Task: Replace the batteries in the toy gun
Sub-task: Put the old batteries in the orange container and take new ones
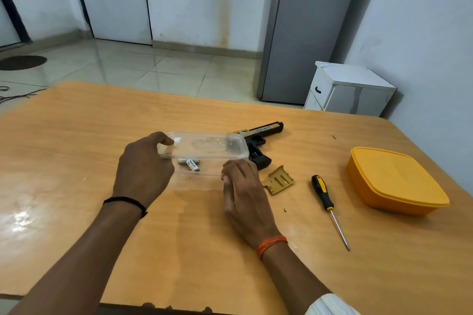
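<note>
Both hands are on a clear plastic container [204, 161] in the middle of the wooden bench [76, 135]. The left hand [144, 169] holds the transparent lid [204, 147] by its left end, thumb on top, tipped up above the tub. The right hand [243, 186] rests with fingers curled against the container's near right corner. Inside the container lie white batteries [190, 163], at its left side under the raised lid. Just behind the container, partly hidden by the lid, lies the black and yellow toy gun [258, 146], muzzle pointing away to the right. The tan battery cover [277, 179] lies just right of the container, and a tiny screw [285, 210] sits nearer the bench's front edge. Farther right lies a black and yellow screwdriver [329, 208], then a closed yellow box [394, 181].
</note>
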